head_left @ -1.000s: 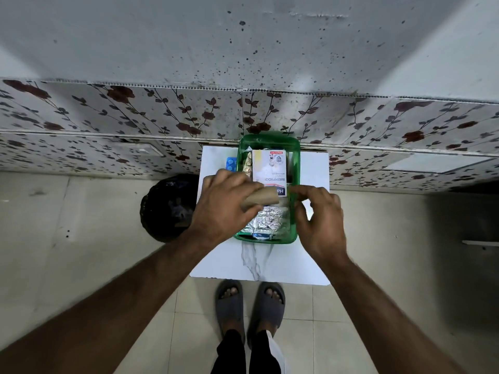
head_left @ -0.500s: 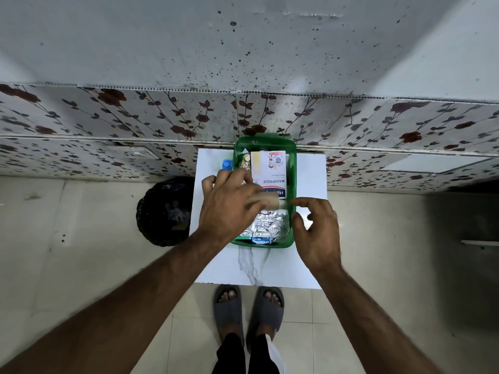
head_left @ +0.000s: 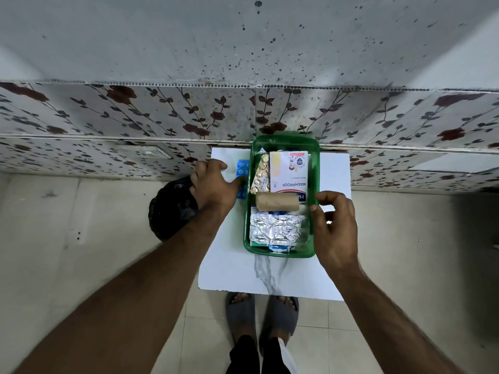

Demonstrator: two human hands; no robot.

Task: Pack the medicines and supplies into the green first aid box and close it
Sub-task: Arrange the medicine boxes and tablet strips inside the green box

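The green first aid box (head_left: 315,168) stands open on the white marble-patterned table top (head_left: 232,265), its far end close to the floral wall panel (head_left: 135,114). We see a translucent green plastic tray with rounded corners and a raised rim.

Left hand (head_left: 216,184): we find it on the table just left of the box, palm down, fingers curled loosely. Its fingertips touch the blue blister pack (head_left: 242,168), a strip of round blue tablets lying outside the box against its left wall. We cannot tell whether the fingers have closed on the strip.

Right hand (head_left: 336,225): we find it at the right wall of the box, fingers half open. The thumb and forefinger rest on the rim; nothing is held in the palm.

Contents, far to near:
- a white cardboard plaster carton (head_left: 290,171), flat, printed "WASHPROOF"
- a gold foil tablet strip (head_left: 261,172), narrow and dimpled, beside the carton on the left
- a brown bandage roll (head_left: 278,201), cylindrical and matt, lying crosswise over the near end of the carton
- crumpled silver foil strips (head_left: 275,229), shiny and creased, filling the near end

A black rounded object (head_left: 172,211) stands on the floor left of the table, below the left forearm
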